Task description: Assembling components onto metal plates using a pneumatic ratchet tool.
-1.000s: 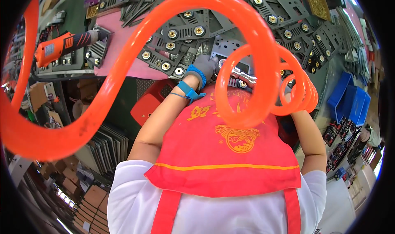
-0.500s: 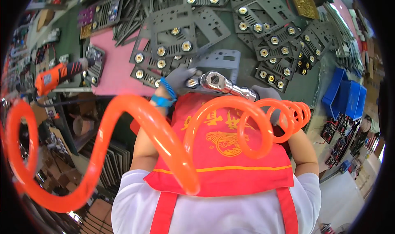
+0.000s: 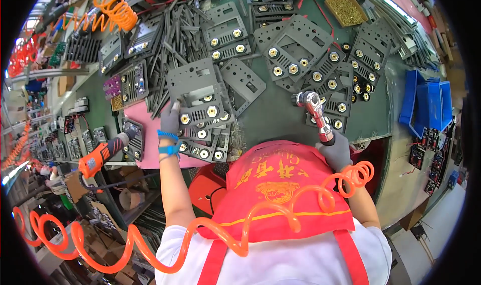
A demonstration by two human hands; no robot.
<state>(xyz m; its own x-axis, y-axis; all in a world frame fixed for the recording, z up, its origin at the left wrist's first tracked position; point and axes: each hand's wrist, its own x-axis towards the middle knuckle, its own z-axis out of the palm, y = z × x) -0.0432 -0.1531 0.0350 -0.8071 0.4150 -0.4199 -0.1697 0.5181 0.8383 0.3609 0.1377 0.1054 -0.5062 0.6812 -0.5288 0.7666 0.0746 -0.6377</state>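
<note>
The gray-gloved right grip point(image 3: 335, 152) wraps the near end of a silver-and-red metal ratchet tool point(image 3: 319, 118) over the green tabletop point(image 3: 270, 119). The gray-gloved left grip point(image 3: 170, 122) touches the left edge of a flat gray perforated plate point(image 3: 188, 79), which overlaps similar plates point(image 3: 242, 87). A glossy orange coiled hose point(image 3: 244, 240) crosses before the red cloth apron point(image 3: 260, 167).

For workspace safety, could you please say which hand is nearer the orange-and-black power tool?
Left: the left hand is to the right of the power tool; the right hand is farther right.
</note>
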